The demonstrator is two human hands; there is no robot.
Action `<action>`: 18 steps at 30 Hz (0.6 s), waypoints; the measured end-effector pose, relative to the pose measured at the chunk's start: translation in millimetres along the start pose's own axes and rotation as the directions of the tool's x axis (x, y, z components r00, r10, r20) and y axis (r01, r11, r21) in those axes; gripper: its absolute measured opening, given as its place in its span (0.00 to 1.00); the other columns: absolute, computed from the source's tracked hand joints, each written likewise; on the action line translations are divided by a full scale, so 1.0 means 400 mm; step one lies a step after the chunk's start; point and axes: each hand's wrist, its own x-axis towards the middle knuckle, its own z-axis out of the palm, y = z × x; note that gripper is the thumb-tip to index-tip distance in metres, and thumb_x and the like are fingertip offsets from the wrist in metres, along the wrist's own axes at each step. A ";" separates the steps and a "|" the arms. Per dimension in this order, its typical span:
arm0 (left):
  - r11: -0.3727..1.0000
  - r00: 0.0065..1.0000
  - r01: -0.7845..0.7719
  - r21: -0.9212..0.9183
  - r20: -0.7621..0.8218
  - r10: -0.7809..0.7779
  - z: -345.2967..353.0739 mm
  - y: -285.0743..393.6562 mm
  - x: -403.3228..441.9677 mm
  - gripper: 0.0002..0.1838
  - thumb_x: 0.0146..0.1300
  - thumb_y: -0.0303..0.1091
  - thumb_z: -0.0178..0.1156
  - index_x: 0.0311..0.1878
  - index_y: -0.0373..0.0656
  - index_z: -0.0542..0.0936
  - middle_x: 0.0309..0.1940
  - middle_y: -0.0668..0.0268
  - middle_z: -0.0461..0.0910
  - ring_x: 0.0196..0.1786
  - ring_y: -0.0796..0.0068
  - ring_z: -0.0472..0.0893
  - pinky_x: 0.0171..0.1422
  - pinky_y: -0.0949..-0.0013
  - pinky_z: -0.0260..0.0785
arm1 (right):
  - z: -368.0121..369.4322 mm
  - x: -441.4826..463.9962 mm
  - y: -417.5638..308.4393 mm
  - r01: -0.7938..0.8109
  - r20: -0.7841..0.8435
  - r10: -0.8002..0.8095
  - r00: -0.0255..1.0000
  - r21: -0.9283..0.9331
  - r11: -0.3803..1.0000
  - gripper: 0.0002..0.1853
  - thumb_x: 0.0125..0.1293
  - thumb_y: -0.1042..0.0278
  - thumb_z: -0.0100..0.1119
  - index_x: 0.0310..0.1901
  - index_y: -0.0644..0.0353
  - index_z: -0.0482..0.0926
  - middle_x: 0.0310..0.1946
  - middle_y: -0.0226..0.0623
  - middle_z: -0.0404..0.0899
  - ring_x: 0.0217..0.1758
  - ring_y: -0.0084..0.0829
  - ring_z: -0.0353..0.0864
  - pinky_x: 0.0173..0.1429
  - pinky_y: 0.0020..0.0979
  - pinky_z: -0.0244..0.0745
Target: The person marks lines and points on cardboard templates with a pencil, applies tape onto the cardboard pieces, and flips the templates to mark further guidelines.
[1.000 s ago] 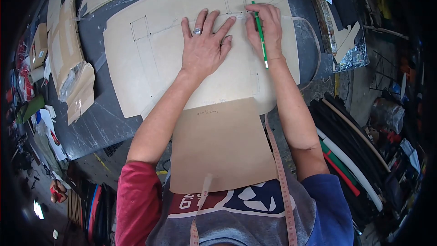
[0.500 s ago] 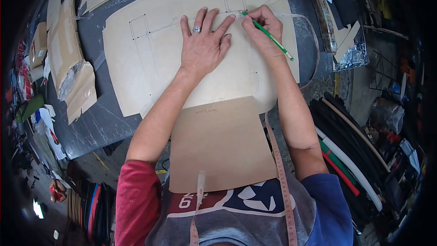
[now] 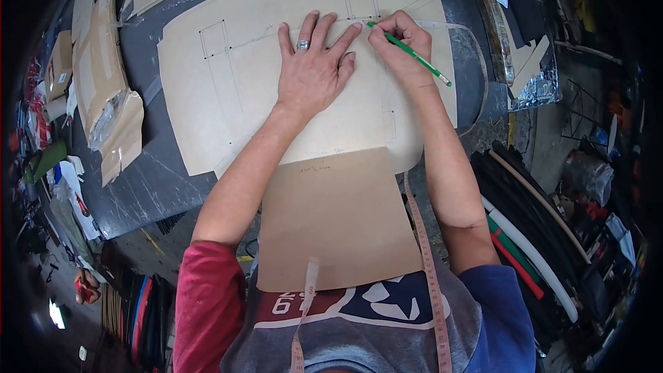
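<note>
My left hand (image 3: 314, 65) lies flat with fingers spread on a large tan pattern sheet (image 3: 276, 128), a silver ring on one finger. A pale tape measure (image 3: 442, 25) crosses the sheet near its fingertips and curls down past the right edge. Pinched in my right hand (image 3: 406, 45) is a green pencil (image 3: 420, 60), its tip down at the tape beside my left index finger. Small pencilled rectangles with dotted corners mark the sheet at upper left and upper middle, joined by thin lines. A brown sheet (image 3: 338, 221) hangs over the near edge, against my body.
The sheet rests on a dark, scratched table (image 3: 148, 197). Folded cardboard (image 3: 100, 62) lies at the left, and a wrapped stack (image 3: 514, 34) at the right. Another tape measure (image 3: 431, 290) hangs from my neck. Rolls of material (image 3: 532, 235) stand at lower right.
The view has shifted slightly. The pencil tip has moved a little left and toward me relative to the drawn rectangle. My left hand stays flat in place.
</note>
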 end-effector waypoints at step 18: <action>0.994 0.998 0.026 -0.110 -0.062 -0.033 -0.006 -0.003 -0.002 0.29 0.76 0.45 0.59 0.79 0.61 0.72 0.76 0.57 0.68 0.83 0.50 0.61 0.83 0.29 0.47 | -0.004 0.029 0.021 0.009 -0.006 -0.008 1.000 0.242 0.970 0.03 0.76 0.72 0.64 0.42 0.60 0.83 0.38 0.26 0.83 0.42 0.16 0.81 0.48 0.21 0.76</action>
